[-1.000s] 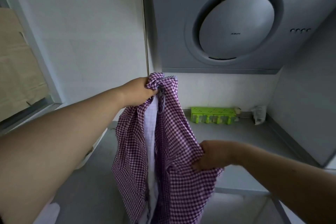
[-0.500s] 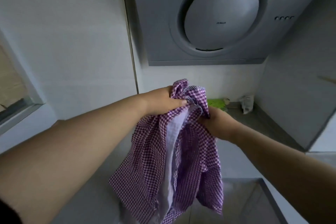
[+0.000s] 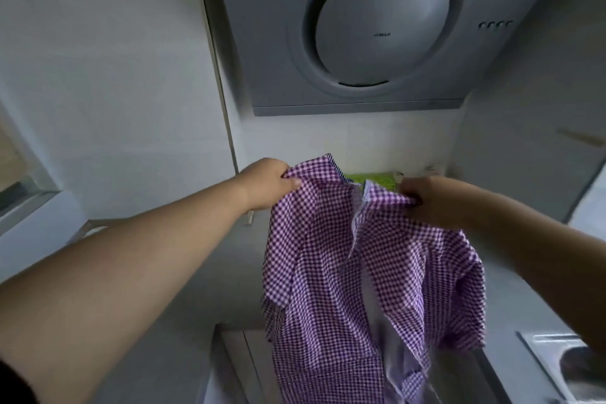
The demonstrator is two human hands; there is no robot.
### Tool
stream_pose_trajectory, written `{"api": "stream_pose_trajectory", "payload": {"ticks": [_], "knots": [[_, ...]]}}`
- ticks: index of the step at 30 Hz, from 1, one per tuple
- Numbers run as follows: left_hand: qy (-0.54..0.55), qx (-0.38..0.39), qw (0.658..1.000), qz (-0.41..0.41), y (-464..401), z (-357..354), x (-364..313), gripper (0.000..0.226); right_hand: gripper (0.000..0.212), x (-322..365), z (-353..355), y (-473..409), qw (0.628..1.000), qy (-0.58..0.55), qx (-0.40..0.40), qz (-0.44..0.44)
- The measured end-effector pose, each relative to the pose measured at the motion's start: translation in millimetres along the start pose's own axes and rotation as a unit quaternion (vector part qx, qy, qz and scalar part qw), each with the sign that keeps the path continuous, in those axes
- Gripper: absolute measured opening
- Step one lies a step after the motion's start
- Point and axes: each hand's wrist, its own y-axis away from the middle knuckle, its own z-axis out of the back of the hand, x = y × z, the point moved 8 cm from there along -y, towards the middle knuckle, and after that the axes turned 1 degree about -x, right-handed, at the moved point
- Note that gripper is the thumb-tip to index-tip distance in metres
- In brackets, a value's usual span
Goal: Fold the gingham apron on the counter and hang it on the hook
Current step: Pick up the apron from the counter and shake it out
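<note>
The purple-and-white gingham apron (image 3: 331, 259) hangs in the air in front of me, above the counter. My left hand (image 3: 267, 182) grips its top edge at the left. My right hand (image 3: 429, 198) grips the top edge at the right. The cloth is stretched between the two hands and drapes down in loose folds, with a pale inner side showing along the middle. No hook shows in this view.
A grey range hood (image 3: 360, 36) with a round panel hangs on the wall ahead. A green rack (image 3: 377, 179) stands on the grey counter (image 3: 203, 275) behind the apron. A steel sink (image 3: 570, 367) lies at lower right. A window frame (image 3: 26, 187) is at left.
My right hand rose from the apron's lower part to its top edge, then both hands drew apart, spreading the top of the apron. The view shifted left then right.
</note>
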Motion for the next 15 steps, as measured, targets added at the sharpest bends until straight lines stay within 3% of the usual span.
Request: {"api": "stream_pose_trajectory", "payload": {"ticks": [3, 4, 5, 7, 9, 12, 15], "knots": [[-0.026, 0.030, 0.999, -0.026, -5, -17, 3, 0.031, 0.016, -9, -30, 6, 0.989, 0.075, 0.130, -0.018], [-0.014, 0.043, 0.999, -0.027, -3, -22, 2, 0.031, 0.019, -12, -34, 6, 0.988, 0.077, 0.135, -0.026], [0.024, 0.027, 0.999, -0.022, -4, -23, 1, 0.032, 0.020, -13, -25, 3, 0.991, 0.074, 0.101, -0.037], [0.197, -0.054, 0.978, 0.030, -3, -9, 0, 0.041, 0.017, -20, 17, -1, 0.992, -0.041, -0.074, -0.097], [0.310, -0.014, 0.949, 0.058, -5, -12, -2, 0.064, 0.011, -19, 51, 7, 0.956, -0.142, -0.210, -0.144], [0.196, 0.127, 0.972, 0.008, 4, -37, -26, 0.090, 0.018, 19, 39, 0, 0.979, -0.122, -0.134, -0.093], [0.216, 0.138, 0.967, 0.004, 9, -50, -38, 0.081, 0.021, 57, 19, -2, 0.986, -0.144, -0.073, -0.044]]}}
